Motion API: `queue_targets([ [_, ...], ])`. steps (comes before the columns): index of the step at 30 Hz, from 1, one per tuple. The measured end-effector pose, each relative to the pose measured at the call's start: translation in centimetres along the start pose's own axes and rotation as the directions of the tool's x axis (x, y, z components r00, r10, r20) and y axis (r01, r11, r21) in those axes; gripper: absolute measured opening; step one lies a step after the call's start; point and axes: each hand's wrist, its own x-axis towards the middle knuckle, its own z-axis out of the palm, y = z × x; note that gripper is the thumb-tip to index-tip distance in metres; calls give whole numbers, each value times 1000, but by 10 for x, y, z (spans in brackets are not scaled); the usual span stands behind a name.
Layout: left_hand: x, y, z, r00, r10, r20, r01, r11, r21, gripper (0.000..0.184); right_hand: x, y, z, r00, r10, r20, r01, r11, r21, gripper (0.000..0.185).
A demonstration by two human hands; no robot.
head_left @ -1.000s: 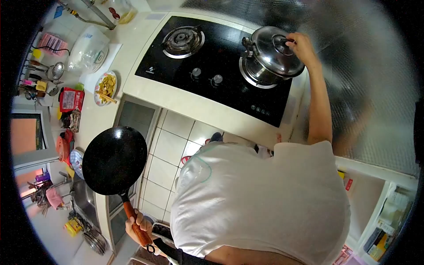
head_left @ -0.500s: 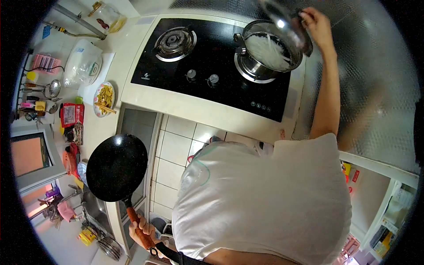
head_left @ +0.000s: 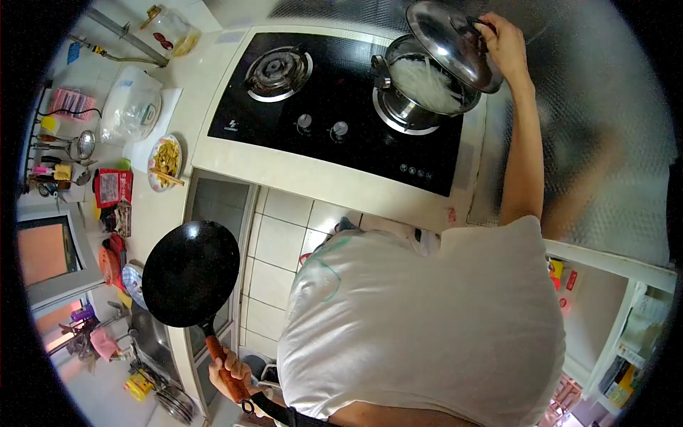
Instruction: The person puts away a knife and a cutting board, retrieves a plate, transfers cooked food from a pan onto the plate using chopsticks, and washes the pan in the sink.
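My left hand (head_left: 231, 376) is wrapped round the brown wooden handle of a black wok (head_left: 191, 274), which is held out to the left beside the counter. Nothing shows inside the wok. At the upper right, my right hand (head_left: 504, 44) grips the knob of a shiny pot lid (head_left: 452, 44). The lid is tilted above the far right side of a steel pot (head_left: 416, 108) and covers part of its opening. White strips like noodles (head_left: 427, 84) fill the pot, which stands on the right burner. The pot's near handle sticks out to the left.
The black gas hob (head_left: 334, 92) has a bare left burner (head_left: 279, 73). A plate of yellow food (head_left: 165, 165) with chopsticks sits on the left counter, near a plastic-covered appliance (head_left: 131, 107). Farther down are a sink (head_left: 153, 338) and stacked plates (head_left: 174, 404).
The lid has come down and left in my right hand, and now hides more of the pot's right side. The wok has barely shifted in my left hand.
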Motion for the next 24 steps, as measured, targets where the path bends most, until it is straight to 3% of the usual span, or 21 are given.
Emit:
queue_targets([
  [2, -1, -1, 1, 1000, 10, -10, -10, 1000, 12, 30, 1, -1, -1, 998, -45, -38, 45, 999, 0, 21],
  [8, -1, -3, -10, 999, -31, 31, 32, 999, -29, 30, 6, -10, -11, 999, 40, 22, -39, 998, -41, 22],
  [11, -3, -4, -12, 998, -59, 23, 61, 996, -58, 29, -4, -10, 4, 998, -45, -31, 43, 996, -78, 22],
  [15, -3, -6, -7, 998, -65, 22, 66, 995, -68, 29, -15, -28, 14, 993, -12, 115, 31, 986, -165, 19],
  [17, -3, -7, -6, 999, -52, 5, 53, 995, -88, 29, -23, -27, 24, 993, -90, 79, 103, 978, -180, 18],
  [21, -4, -12, 1, 998, 32, -54, -38, 992, -123, 30, -31, -41, 28, 982, 29, 188, 6, 984, -181, 17],
  [24, -7, -10, -5, 994, -1, -110, -11, 994, -112, 29, -38, -42, 34, 983, 25, 184, -5, 994, -111, 17],
])
